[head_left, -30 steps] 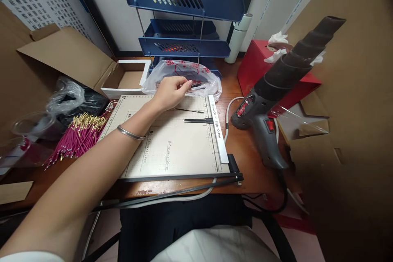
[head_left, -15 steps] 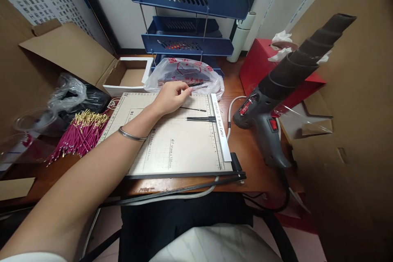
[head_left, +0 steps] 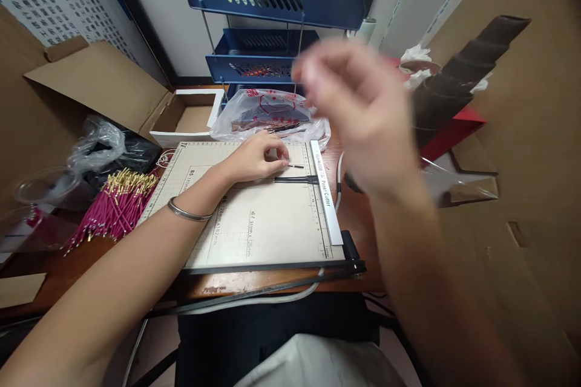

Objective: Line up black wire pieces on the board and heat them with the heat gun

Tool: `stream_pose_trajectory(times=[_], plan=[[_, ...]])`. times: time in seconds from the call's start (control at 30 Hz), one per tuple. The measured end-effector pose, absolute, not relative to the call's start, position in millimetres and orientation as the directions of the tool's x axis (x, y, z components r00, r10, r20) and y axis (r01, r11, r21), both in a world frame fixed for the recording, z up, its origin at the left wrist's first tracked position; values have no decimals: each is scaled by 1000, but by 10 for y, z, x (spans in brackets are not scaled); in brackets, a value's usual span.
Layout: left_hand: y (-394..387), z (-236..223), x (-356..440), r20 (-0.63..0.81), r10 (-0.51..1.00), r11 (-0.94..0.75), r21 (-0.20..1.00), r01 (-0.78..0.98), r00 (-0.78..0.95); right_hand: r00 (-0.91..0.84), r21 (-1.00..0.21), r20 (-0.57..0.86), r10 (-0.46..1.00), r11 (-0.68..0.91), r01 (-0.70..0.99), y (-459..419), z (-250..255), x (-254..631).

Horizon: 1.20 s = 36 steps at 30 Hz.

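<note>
My left hand (head_left: 261, 157) rests on the paper cutter (head_left: 272, 224), thumb and forefinger closed on a thin black stick (head_left: 296, 167) whose tip pokes out to the right. Just below the fingertips lies a small row of thin black strips (head_left: 295, 180), their right ends at the cutter's white labelled edge strip (head_left: 325, 193). In the air above the cutter's right side is my right hand (head_left: 358, 109), smeared by motion. Its fingers are bent, but whether they hold anything cannot be made out.
Behind the cutter, a clear plastic bag (head_left: 272, 112) holds dark thin pieces, below a blue tiered rack (head_left: 272, 3). Magenta stems with gold tips (head_left: 115, 205) pile up at left, near an open cardboard box (head_left: 104, 81). My right arm partly covers a hot-air gun (head_left: 458, 81).
My right hand has come into view, raised over the right side. My left hand has moved slightly down and right, closing on the thin black stick that lay on the cutter.
</note>
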<state>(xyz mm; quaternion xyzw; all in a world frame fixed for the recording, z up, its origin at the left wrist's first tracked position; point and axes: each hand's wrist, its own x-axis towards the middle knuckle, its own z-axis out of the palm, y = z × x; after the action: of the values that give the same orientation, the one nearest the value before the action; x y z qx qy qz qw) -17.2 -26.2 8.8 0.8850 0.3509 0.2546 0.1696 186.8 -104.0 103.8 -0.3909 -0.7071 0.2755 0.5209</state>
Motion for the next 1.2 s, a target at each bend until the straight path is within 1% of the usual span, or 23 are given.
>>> stream_pose_trajectory(times=[0.07, 0.1, 0.17, 0.2, 0.27, 0.37, 0.47, 0.53, 0.63, 0.93, 1.2], plan=[[-251, 80, -177, 309, 709, -693, 476, 542, 634, -95, -777, 535, 840, 533, 335, -1012, 676, 1941], [-247, 78, -176, 297, 712, -688, 480, 545, 637, -63, -779, 515, 855, 498, 382, -999, 471, 1993], [-248, 82, -167, 275, 716, -678, 494, 545, 641, -5, -814, 422, 907, 381, 438, -964, 94, 2110], [-252, 85, -159, 268, 717, -674, 502, 541, 644, 26, -849, 372, 928, 328, 415, -939, -54, 2161], [-264, 90, -136, 262, 715, -672, 516, 532, 648, 69, -916, 285, 956, 250, 315, -881, -245, 2227], [-288, 86, -91, 252, 727, -655, 532, 536, 639, 105, -985, 134, 985, 121, 123, -802, -332, 2212], [-313, 72, -43, 241, 739, -639, 547, 542, 629, 118, -999, -14, 993, -8, -48, -768, -339, 2115], [-331, 62, -11, 248, 734, -644, 550, 532, 632, 99, -990, -60, 993, -47, -131, -770, -350, 2049], [-357, 50, 40, 259, 736, -645, 549, 532, 625, 99, -981, -59, 993, -40, -188, -787, -378, 1992], [-383, 45, 127, 243, 763, -612, 572, 547, 599, 82, -986, -13, 997, 0, -165, -790, -445, 2005], [-419, 46, 168, 243, 750, -645, 478, 597, 616, 109, -989, -25, 994, -9, -146, -804, -396, 1992]])
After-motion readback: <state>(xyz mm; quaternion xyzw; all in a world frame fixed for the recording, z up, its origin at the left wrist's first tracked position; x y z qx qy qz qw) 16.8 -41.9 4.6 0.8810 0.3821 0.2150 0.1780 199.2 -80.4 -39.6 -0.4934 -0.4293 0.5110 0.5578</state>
